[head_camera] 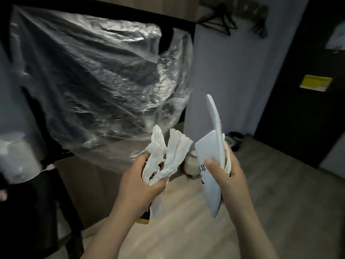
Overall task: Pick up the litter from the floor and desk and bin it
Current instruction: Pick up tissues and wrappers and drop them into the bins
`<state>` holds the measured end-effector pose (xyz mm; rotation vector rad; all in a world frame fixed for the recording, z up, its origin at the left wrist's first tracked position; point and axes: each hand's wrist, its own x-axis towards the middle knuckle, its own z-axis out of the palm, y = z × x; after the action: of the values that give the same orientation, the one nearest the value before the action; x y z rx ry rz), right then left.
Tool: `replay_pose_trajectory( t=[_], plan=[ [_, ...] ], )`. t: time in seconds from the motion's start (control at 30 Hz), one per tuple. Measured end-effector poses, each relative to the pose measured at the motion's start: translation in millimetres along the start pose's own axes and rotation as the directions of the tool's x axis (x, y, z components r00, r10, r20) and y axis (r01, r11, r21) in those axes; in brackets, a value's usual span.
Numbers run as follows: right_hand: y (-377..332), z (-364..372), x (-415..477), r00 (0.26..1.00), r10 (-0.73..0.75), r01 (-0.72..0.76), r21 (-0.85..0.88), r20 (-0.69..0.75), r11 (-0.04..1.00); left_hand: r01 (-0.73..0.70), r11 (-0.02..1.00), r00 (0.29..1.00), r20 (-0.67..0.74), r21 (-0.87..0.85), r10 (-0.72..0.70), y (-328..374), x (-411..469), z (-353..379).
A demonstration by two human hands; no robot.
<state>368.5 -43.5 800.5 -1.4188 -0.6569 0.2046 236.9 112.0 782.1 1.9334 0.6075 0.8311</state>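
Left hand (141, 184): fingers and thumb were curled round a wad of crumpled white tissue (168, 152) and a wrapper (147, 214), both held up over the floor.
Right hand (227, 176): thumb was pressed on the face of a flat white packet (207, 176), with the fingers behind it; a thin, curved white piece (216, 124) stood up out of the same grip.
Litter position: all of it was in the two hands, in the air, in front of the bag and apart from it.
Writing on the packet: black characters ran beside the thumb, partly covered and too blurred to read.
Writing on the wrapper: dark print showed between the tissue folds, unreadable; its lower end was dark and orange.
Pale jar (192, 163): it stood on the floor between the two hands and farther off, partly hidden by the tissue and the packet.
Floor (177, 230): light wood under the arms, with a grey mat (289, 184) to the right.
Clear plastic bag (104, 81): large and crinkled, it hung from a black frame (112, 13) and filled the left and middle of the view.
Wall (233, 71): pale blue-grey, with black hangers (220, 23) high up.
Dark door (308, 109): at the far right, it bore a yellow label (315, 84) whose text was too small to read.
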Motion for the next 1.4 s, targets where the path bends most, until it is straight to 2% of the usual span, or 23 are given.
replay_pose_trajectory(
  t=[0.13, 0.37, 0.7, 0.97, 1.2, 1.4],
  plan=[
    [16.1, -75.1, 12.3, 0.983, 0.000, -0.012, -0.061, -0.184, 0.998, -0.036, 0.999, 0.983, 0.182, -0.016, 0.038, 12.6, 28.8, 87.7],
    [55.4, -153.1, 72.3, 0.937, 0.006, -0.076, -0.188, -0.350, 0.979, -0.051, 0.995, 0.932, 0.353, -0.085, 0.078, 5.1, 101.7, 205.2],
    [113.6, -220.5, 238.0, 0.894, 0.085, -0.190, -0.201, -0.440, 0.961, -0.054, 0.999, 0.899, 0.434, -0.006, 0.051, -28.4, 272.0, 323.3],
    [166.5, -291.6, 336.0, 0.829, 0.195, -0.319, -0.157, -0.524, 0.935, -0.083, 0.996, 0.870, 0.491, 0.045, 0.050, -38.9, 363.5, 434.3],
    [216.5, -382.5, 450.1, 0.821, 0.260, -0.337, -0.064, -0.509, 0.939, -0.062, 0.993, 0.884, 0.467, 0.096, 0.010, -38.8, 448.1, 547.1],
    [244.4, -455.8, 551.0, 0.835, 0.274, -0.336, -0.048, -0.476, 0.940, -0.051, 0.988, 0.915, 0.404, 0.144, -0.012, -23.2, 519.0, 624.3]
  ],
)
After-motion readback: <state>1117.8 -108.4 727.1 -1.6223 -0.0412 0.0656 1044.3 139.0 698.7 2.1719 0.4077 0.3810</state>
